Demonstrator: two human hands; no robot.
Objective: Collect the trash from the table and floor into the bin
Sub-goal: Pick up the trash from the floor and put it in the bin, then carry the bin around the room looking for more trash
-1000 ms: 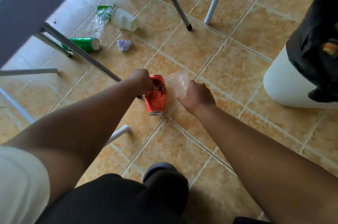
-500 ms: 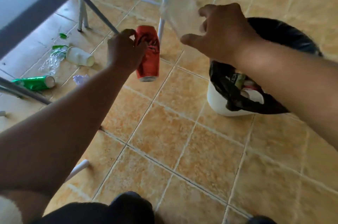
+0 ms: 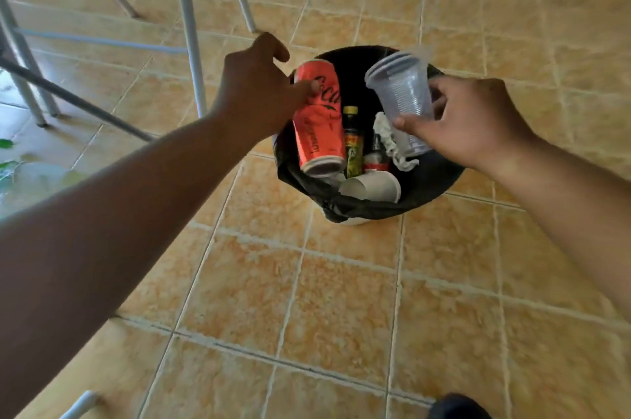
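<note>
My left hand [image 3: 254,94] grips a red soda can [image 3: 319,124] and holds it tilted over the left side of the bin. My right hand [image 3: 474,121] pinches stacked clear plastic cups [image 3: 403,90] over the bin's right side. The bin [image 3: 433,182] is white with a black bag liner and stands on the tiled floor. Inside it lie a white paper cup [image 3: 375,186], a dark bottle [image 3: 351,141], a small can and crumpled white paper [image 3: 389,141].
White and grey metal table and chair legs [image 3: 187,25] stand at the upper left. Blurred green and clear litter [image 3: 13,165] lies on the floor at the far left edge. My dark shoe [image 3: 457,406] shows at the bottom right.
Both hands lifted the can and the cups off the floor and carried them right, to above the bin. The view swung from the litter under the table to the bin.
</note>
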